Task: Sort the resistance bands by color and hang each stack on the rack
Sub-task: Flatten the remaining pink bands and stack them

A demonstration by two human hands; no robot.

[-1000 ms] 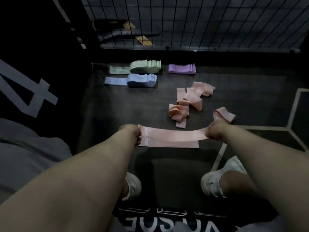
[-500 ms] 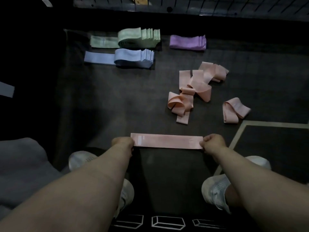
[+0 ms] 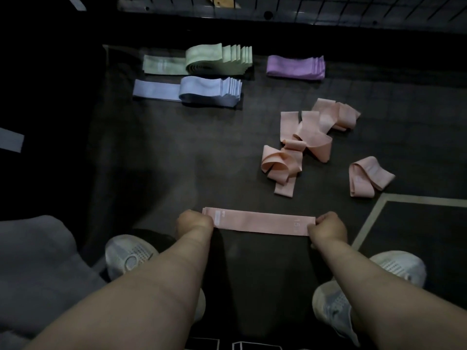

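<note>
left hand (image 3: 194, 222) pinches pink band (image 3: 260, 221) end | right hand (image 3: 328, 226) pinches other end | loose pink bands (image 3: 307, 140) at 1 o'clock

Left of centre, bare mat (image 3: 164, 160) runs open right up to the blue stack (image 3: 202, 90) and green stack (image 3: 209, 56). On the right, the pink tangle (image 3: 313, 142) and a lone loop (image 3: 366, 173) crowd the way, a gap between them. The taut band (image 3: 260, 221) bars the near edge.
</note>
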